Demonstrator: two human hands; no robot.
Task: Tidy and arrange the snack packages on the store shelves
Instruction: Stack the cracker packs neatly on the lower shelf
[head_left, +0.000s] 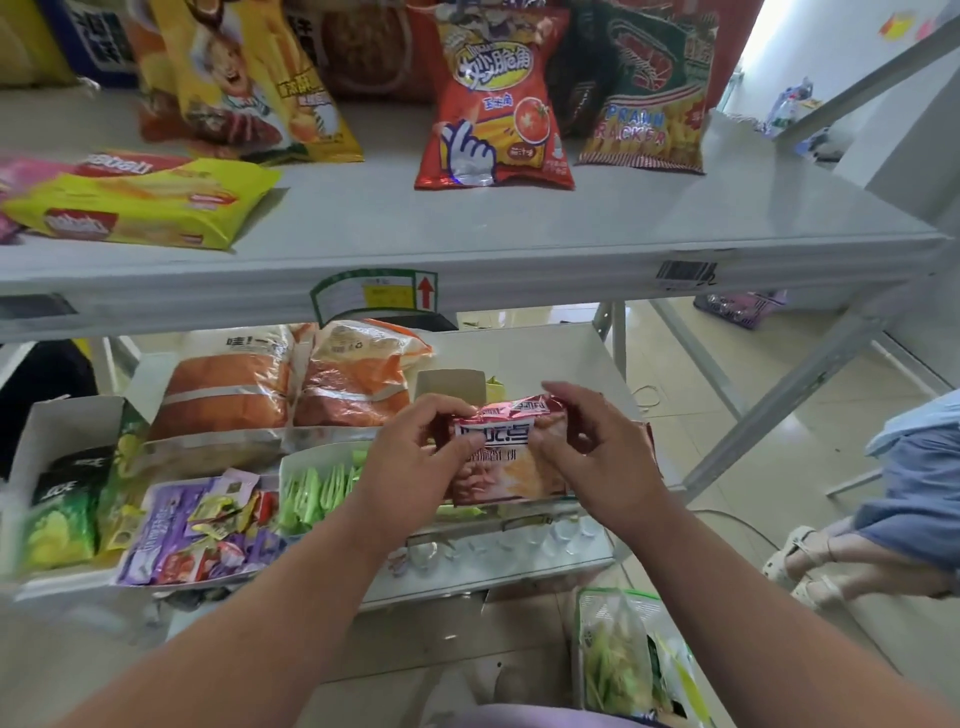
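Observation:
A red and pink snack packet (506, 460) hangs above the right part of the lower shelf (587, 358). My left hand (415, 457) pinches its top left edge. My right hand (592, 452) grips its right side, fingers curled over the top. Beneath the packet stands an open white box of green sachets (317, 493). On the upper shelf (467, 228) a red corn-snack bag (493, 104) stands upright beside a green prawn cracker bag (649, 98). A yellow wafer pack (140, 202) lies flat at the left.
Two orange bread packs (291, 384) lie at the back of the lower shelf. A purple candy pack (182, 525) and a box of green chip bags (62, 514) sit at its left. A basket of green packets (623, 660) stands on the floor. A seated person's legs (857, 551) are at right.

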